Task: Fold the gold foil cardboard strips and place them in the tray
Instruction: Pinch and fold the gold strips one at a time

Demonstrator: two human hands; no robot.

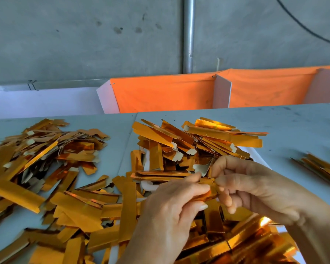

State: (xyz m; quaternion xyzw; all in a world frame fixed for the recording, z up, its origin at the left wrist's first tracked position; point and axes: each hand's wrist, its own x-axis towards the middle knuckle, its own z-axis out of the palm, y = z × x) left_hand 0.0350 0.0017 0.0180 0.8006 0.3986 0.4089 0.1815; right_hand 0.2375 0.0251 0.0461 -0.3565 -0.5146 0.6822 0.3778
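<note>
Head camera, looking down: fingers of the left hand and the right hand pinch opposite ends of one short gold foil cardboard strip, held just above a white tray heaped with gold strips. A second loose pile of gold strips spreads over the pale grey bench to the left, and a small bundle lies at the right edge. Orange fabric bins with white dividers stand behind the bench against a grey concrete wall.
</note>
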